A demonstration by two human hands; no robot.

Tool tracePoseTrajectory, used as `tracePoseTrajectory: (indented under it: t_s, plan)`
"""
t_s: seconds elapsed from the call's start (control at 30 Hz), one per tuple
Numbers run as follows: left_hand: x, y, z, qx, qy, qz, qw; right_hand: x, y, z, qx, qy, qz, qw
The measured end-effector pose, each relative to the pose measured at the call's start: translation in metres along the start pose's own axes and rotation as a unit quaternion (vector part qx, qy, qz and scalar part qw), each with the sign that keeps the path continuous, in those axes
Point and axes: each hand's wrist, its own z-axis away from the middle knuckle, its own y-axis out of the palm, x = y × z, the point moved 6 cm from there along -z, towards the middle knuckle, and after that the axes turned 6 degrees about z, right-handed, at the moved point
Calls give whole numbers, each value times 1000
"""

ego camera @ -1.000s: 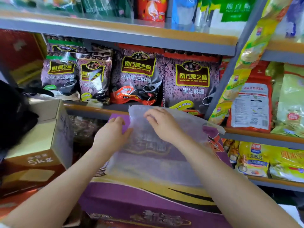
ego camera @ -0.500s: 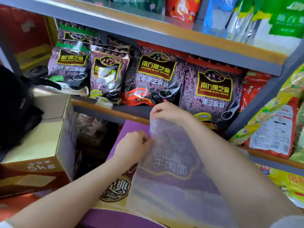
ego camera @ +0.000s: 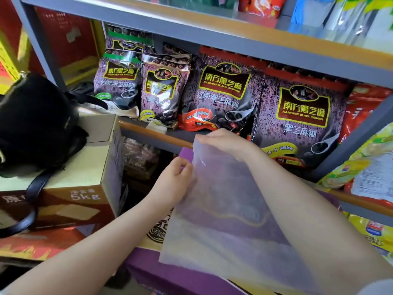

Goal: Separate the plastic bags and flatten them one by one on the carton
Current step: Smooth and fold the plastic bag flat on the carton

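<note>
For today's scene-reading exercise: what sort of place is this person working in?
Most likely a small grocery shop or its stockroom: metal shelves carry rows of packaged black sesame bags, and cartons of stock stand stacked beside them.

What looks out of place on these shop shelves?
A black handbag sits on a cardboard box among the goods, its strap hanging down the front. The sesame packets lean unevenly.

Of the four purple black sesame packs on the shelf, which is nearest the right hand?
The third from the left, with the red-orange band at its base; the right hand sits just below that band.
</note>
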Motion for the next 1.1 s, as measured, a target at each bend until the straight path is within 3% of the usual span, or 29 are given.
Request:
tracePoseTrajectory:
  t_s: [0.1,0.2,0.4,0.5,0.57,0.63,0.73,0.83,1.1]
  plan:
    - [3,-4,3,1,-16,54,998,8,4,-3,-14,-42,-2,999]
    - [3,-7,2,24,25,-65,997,16,7,-4,-30,-88,21,995]
    - [4,-33,-2,20,39,-214,976,3,9,-13,-183,-94,141,968]
    - [-3,-40,3,6,80,-416,906,1,17,-4,-178,-99,142,969]
    - [-13,-36,3,-14,145,-497,856,-9,6,9,-189,-84,149,967]
    - [-29,-20,-1,-2,235,-483,844,-25,-13,27,-207,-79,177,959]
    - [-47,20,-25,97,308,-416,850,-51,-36,46,-170,-70,168,968]
    - [-53,50,-51,171,314,-401,843,-61,-43,52,-121,-68,189,972]
    - [-45,55,-80,198,325,-296,876,-60,-52,54,-107,-97,129,981]
